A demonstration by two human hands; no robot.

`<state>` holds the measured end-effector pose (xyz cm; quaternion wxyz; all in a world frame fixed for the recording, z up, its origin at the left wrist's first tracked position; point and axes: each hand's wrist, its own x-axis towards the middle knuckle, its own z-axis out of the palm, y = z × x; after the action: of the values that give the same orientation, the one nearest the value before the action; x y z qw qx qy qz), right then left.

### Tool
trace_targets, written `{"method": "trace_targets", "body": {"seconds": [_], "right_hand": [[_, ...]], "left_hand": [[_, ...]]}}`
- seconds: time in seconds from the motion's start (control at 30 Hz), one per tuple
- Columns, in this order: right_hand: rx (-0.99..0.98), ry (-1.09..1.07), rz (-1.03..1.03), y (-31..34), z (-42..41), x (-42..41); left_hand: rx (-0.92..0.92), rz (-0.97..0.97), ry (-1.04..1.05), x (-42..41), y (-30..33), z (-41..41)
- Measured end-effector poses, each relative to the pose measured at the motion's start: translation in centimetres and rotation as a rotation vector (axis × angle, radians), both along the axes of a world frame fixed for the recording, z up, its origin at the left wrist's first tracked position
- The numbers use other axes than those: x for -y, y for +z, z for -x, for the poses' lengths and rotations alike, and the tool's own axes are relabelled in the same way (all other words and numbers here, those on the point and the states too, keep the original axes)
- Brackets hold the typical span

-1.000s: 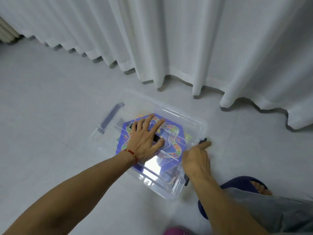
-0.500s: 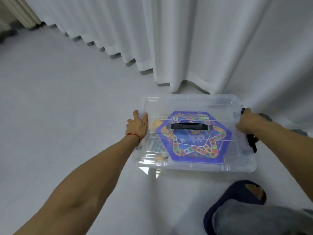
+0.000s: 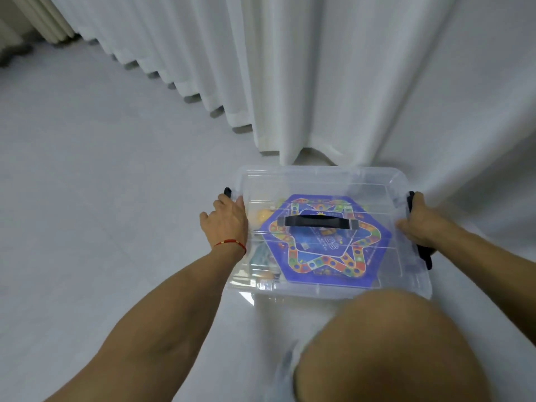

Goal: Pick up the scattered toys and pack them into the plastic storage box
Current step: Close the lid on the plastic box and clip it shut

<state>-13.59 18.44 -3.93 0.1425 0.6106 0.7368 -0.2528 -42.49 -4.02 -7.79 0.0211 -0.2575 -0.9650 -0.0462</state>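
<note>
Both hands held the ends of the lidded storage box (image 3: 324,181) on the floor (image 3: 101,184) by the curtain (image 3: 333,82).
The left hand (image 3: 226,220) lay against the left latch (image 3: 227,192), fingers hidden; the right hand (image 3: 420,223) gripped the right latch (image 3: 425,253). A game board (image 3: 327,242) masked most toys; a knee (image 3: 385,349) covered the near edge.

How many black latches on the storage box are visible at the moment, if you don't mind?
2: left latch at the left end by the left hand; right latch under the right hand.
</note>
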Motion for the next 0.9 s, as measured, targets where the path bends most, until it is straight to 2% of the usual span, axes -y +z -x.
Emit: {"method": "trace_targets", "body": {"seconds": [0.13, 0.23, 0.3, 0.37, 0.47, 0.57, 0.63, 0.73, 0.8, 0.9], "right_hand": [[0.016, 0.01, -0.026, -0.8, -0.5, -0.7], [0.03, 0.032, -0.033, -0.8, -0.3, -0.6], [0.047, 0.044, -0.026, 0.2, 0.4, -0.2], [0.049, 0.034, -0.025, 0.9, 0.5, -0.1], [-0.022, 0.027, -0.097, -0.3, -0.2, 0.5], [-0.169, 0.066, -0.374, -3.2, -1.0, 2.2], [-0.272, 0.062, -0.475, -4.0, -1.1, 2.9], [-0.387, -0.024, -0.384, -4.1, -1.1, 2.7], [-0.382, -0.059, -0.332, -4.3, -1.1, 2.7], [-0.347, -0.071, -0.326, -3.8, -0.5, 2.8]], "left_hand": [[-0.092, 0.098, -0.039, -0.2, -0.4, 0.0], [-0.108, 0.241, -0.105, -0.7, -0.1, 0.6], [-0.078, 0.267, -0.186, -0.9, 0.3, 1.1], [-0.017, 0.208, -0.18, -1.0, 0.6, 1.2], [-0.04, 0.131, -0.147, -0.7, 0.2, 1.6], [-0.139, 0.075, -0.166, 0.0, -1.2, 1.5], [-0.152, -0.022, -0.172, -0.1, -1.6, 1.7], [-0.084, -0.063, -0.185, 0.2, -2.1, 1.8], [-0.06, -0.071, -0.229, 0.3, -2.3, 2.0], [0.054, -0.153, -0.139, -0.5, -1.9, 2.2]]}}
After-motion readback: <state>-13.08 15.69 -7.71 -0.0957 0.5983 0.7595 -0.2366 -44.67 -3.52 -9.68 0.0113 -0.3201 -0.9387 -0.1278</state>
